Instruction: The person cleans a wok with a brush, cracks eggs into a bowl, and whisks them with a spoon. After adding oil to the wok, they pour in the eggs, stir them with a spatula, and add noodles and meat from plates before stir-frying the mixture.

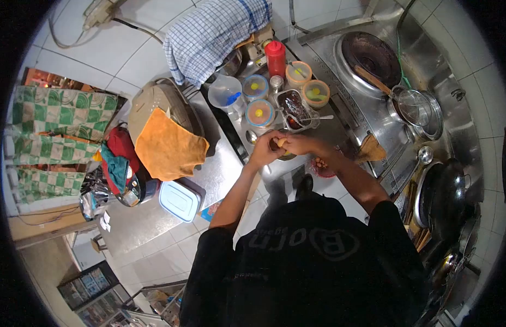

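Note:
My left hand [265, 148] and my right hand [297, 144] meet at the counter's front edge, fingers curled in close together. Between them shows a small pale-orange thing [282, 143], rounded like an egg or a piece of shell; its exact kind is hard to make out. Just beneath the hands, the edge of a bowl [287, 157] is partly hidden. Ahead of them a metal tray of dark sauce [294, 107] has a spoon in it. Left of my left hand lies a metal spoon [251, 136]. Under my right forearm sits a red basket [323, 166] with small brown items.
Several lidded tubs [260, 112], a clear jug [226, 92] and a red squeeze bottle [275, 59] stand behind the tray. A wok [371, 60] and a strainer [414, 107] are on the right. An orange cloth [170, 146] drapes an appliance on the left, near a blue-lidded box [179, 201].

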The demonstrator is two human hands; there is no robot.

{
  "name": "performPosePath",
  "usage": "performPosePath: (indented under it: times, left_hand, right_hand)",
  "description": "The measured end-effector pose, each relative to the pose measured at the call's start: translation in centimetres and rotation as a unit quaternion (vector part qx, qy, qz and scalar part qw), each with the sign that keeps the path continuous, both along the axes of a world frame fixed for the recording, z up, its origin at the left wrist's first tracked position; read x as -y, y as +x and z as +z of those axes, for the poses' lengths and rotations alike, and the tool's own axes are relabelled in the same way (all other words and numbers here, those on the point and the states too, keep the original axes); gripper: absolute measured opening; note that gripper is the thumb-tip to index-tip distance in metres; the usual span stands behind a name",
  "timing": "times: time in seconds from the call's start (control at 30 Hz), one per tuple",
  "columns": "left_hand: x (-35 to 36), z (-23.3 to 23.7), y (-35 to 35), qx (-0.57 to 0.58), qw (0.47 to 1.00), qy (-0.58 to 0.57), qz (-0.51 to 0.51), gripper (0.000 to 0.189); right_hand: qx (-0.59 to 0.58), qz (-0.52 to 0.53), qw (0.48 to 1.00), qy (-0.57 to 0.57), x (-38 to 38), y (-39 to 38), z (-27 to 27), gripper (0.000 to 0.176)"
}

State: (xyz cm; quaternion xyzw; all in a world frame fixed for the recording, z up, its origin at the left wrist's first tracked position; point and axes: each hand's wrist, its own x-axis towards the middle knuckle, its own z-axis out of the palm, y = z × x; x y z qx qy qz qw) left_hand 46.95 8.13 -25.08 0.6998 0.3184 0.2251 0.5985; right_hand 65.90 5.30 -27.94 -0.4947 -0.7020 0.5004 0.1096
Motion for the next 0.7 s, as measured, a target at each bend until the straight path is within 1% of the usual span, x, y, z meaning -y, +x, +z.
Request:
performPosePath:
  times: [0.07,0.1,0.17,0.2,0.27,0.3,0.37,0.47,0.5,0.53,0.57,0.6,0.67,0.7]
  left_hand:
    - [0.3,0.0,0.0,0.033,0.998,0.038,0.025,0.035]
    - [0.3,-0.6,0.1,0.033,0.998,0.038,0.025,0.035]
    - [0.6,-2.0,0.1,0.036,0.995,0.075,0.06,0.033]
    - [0.6,-1.9,0.0,0.035,0.995,0.075,0.06,0.033]
    - [0.8,-1.9,0.0,0.036,0.994,0.076,0.064,0.033]
    - [0.8,-1.6,0.0,0.036,0.995,0.075,0.064,0.033]
    - [0.8,-1.0,0.0,0.03,0.99,0.126,0.055,0.033]
    - [1.0,-0.6,0.2,0.016,0.989,0.14,0.051,0.034]
    - [1.0,-0.5,0.3,0.017,0.989,0.14,0.05,0.034]
    - [1.1,-0.5,0.4,0.026,0.985,0.163,0.056,0.034]
    - [1.1,-0.4,0.6,0.036,0.98,0.185,0.062,0.033]
    - [1.1,-0.5,0.6,0.037,0.98,0.185,0.06,0.033]
    - [1.2,-0.8,0.7,0.041,0.977,0.197,0.071,0.033]
    - [1.1,-0.8,0.6,0.042,0.977,0.197,0.07,0.033]
  right_hand:
    - [0.058,0.015,0.996,0.07,0.6,-0.5,0.6,0.036]
    - [0.058,0.015,0.996,0.071,0.6,-0.5,0.7,0.036]
    - [0.104,0.065,0.986,0.116,0.8,-0.7,0.7,0.034]
    - [0.103,0.065,0.986,0.116,0.8,-0.7,0.2,0.034]
    - [0.092,0.066,0.981,0.159,1.0,-0.7,-0.9,0.033]
    - [0.091,0.067,0.981,0.158,1.2,-0.7,-1.7,0.033]
    - [0.023,0.03,0.979,0.199,1.3,-0.6,-3.2,0.03]
    - [0.018,0.022,0.985,0.168,1.5,-0.5,-3.2,0.028]
    - [0.018,0.021,0.985,0.168,1.6,-0.5,-1.6,0.028]
    - [0.004,0.007,0.991,0.13,1.7,-0.6,1.7,0.028]
    - [-0.009,-0.007,0.996,0.094,1.8,-0.7,3.5,0.028]
    - [-0.008,-0.008,0.996,0.094,1.8,-0.6,2.7,0.028]
    - [0.025,0.001,0.988,0.155,1.9,-0.5,0.7,0.029]
    - [0.025,0.0,0.988,0.155,2.1,-0.5,1.2,0.029]
